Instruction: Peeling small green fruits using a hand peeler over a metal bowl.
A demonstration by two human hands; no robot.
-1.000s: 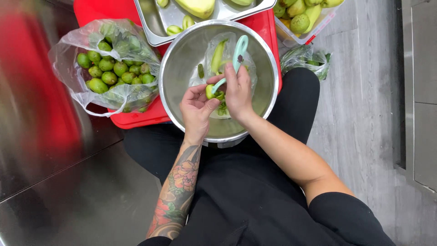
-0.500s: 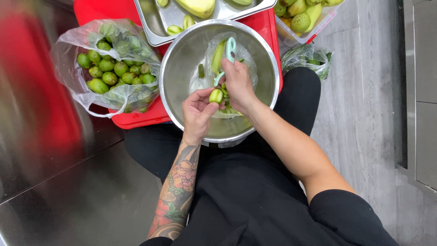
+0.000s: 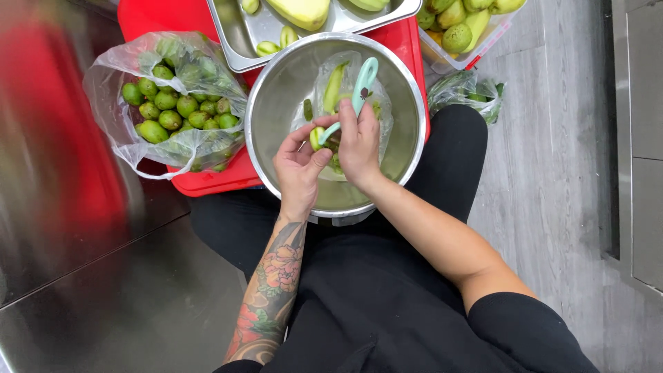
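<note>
Left hand [image 3: 298, 164] pinches a small, round green fruit [image 3: 317, 137], partly peeled and pale, over the steel bowl [image 3: 276, 103]; right hand [image 3: 358, 141] clasps a mint-green plastic peeler [image 3: 358, 91].

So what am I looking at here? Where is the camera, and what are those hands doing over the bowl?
There is no machine here: these are a person's own two bare hands, seen from a camera worn on the head and looking straight down, so you also see the lap in black clothes. The left hand, on the tattooed arm, holds a small green fruit. The right hand grips a pale green peeler laid against that fruit. Both hover over a large steel bowl lined with a clear bag holding green peelings. To the left, a plastic bag of small green fruits lies on a red crate. Above the bowl is a metal tray with peeled pieces.
</note>
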